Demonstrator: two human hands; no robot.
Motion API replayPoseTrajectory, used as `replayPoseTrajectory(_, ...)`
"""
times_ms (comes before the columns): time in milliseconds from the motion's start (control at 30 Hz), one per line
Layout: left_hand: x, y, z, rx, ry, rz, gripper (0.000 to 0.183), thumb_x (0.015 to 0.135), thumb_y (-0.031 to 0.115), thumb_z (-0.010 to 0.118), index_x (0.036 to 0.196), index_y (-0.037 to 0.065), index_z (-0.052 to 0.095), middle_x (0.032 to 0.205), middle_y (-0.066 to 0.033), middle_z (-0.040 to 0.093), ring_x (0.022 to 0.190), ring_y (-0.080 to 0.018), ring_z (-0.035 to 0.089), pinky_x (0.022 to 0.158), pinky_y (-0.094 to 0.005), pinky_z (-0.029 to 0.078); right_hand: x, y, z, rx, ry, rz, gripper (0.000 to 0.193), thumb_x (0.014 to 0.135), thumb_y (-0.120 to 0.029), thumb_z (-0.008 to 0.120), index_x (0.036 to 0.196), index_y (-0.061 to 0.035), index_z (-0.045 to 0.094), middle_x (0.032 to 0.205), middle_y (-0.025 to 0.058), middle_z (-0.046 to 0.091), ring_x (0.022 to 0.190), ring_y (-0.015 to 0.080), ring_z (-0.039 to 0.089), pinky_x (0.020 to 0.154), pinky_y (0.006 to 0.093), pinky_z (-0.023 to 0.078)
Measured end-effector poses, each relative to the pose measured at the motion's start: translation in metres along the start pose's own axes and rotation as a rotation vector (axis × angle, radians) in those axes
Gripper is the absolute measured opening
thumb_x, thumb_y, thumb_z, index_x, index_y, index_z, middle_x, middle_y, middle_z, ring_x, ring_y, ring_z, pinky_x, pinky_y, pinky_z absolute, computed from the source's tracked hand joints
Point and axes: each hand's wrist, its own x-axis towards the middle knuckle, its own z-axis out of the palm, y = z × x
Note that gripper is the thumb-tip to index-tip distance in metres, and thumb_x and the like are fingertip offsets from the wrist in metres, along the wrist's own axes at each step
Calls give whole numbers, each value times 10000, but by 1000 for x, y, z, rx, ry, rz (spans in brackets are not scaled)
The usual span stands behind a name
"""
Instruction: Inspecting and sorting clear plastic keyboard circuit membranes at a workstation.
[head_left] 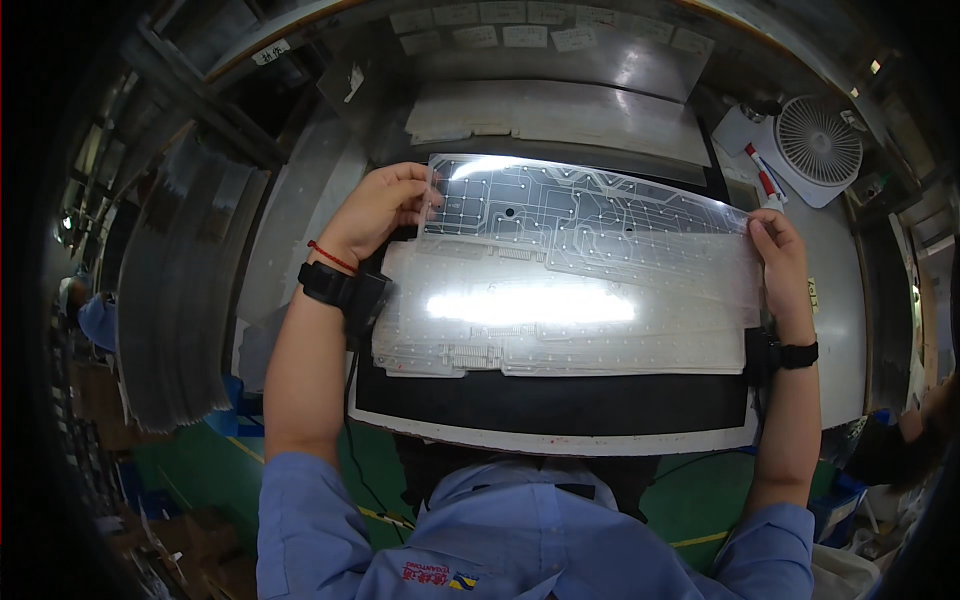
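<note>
Above bench, hands [385, 205] pinching film [585, 215]

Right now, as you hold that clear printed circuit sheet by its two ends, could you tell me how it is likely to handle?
The clear circuit sheet looks thin and probably floppy: the left hand and right hand each pinch an end. It seems light, since fingertips alone carry it. Its glossy glare suggests a slick surface that may slide over the sheets beneath.

I count two hands of mine, my left hand [380, 205] and my right hand [778, 250], each pinching one clear circuit sheet [590, 215]; one stack of such sheets [560, 330] under it; two black wrist straps [325, 283]; one red cord [332, 257]; one white fan [818, 142]; one red marker [763, 177].
</note>
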Motion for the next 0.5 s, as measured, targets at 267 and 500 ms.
replayPoseTrajectory(267, 0, 0, 13, 42, 31, 78, 205, 911, 89, 612, 1099, 15, 575, 885, -14, 659, 721, -67, 582, 683, -203, 478, -1, 0, -1, -1, -7, -4, 109, 941, -95, 565, 1022, -45, 617, 897, -32, 587, 836, 62, 523, 774, 200, 407)
replayPoseTrajectory(500, 1, -1, 6, 35, 54, 67, 231, 865, 48, 652, 1073, 17, 556, 839, -19, 665, 719, -67, 585, 666, -201, 474, -1, 0, 0, 13, -14, -12, 117, 940, -98, 568, 1026, -36, 617, 910, -26, 593, 852, 65, 530, 795, 205, 413)
